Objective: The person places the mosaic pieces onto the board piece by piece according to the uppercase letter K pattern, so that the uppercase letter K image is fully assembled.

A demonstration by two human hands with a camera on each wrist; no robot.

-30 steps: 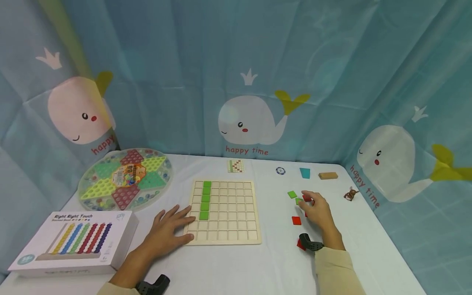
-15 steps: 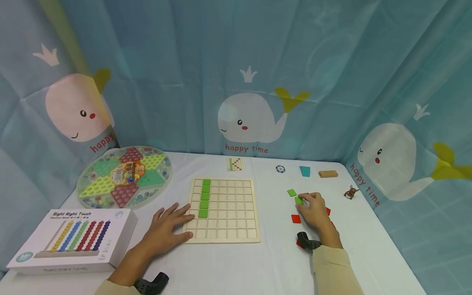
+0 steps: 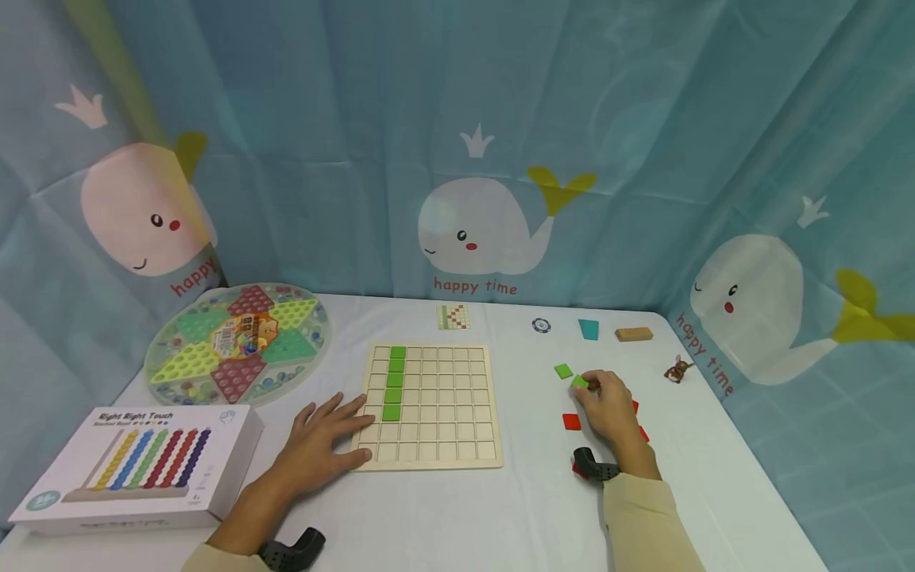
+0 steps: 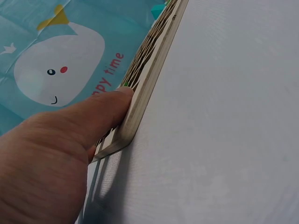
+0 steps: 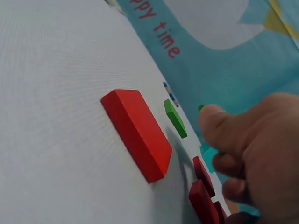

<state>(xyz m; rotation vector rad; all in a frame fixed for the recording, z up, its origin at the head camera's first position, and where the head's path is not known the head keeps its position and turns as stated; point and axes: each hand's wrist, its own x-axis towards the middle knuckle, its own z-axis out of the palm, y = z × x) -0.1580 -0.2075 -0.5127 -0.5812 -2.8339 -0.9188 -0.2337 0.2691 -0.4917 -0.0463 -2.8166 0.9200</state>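
Green tile (image 3: 580,381) now aloft in right hand (image 3: 610,406)

White table (image 3: 457,516) — board (image 3: 447,409), red tiles (image 3: 571,422), box (image 3: 229,469)

The board (image 3: 450,451) lies mid-table, with a row of tiles (image 3: 393,380) in its second column from the left. The left hand (image 3: 318,445) rests on its left edge. Further left lies the box (image 3: 136,469), the disc (image 3: 239,342) behind it. Behind the board lies the card (image 3: 453,317), before the curtain (image 3: 307,222). To the right, loose tiles (image 3: 571,422) lie around the right hand (image 3: 608,405); behind them, left to right, are the chip (image 3: 541,326), trapezoid (image 3: 589,330) and block (image 3: 634,334). The figurine (image 3: 677,369) stands further right.
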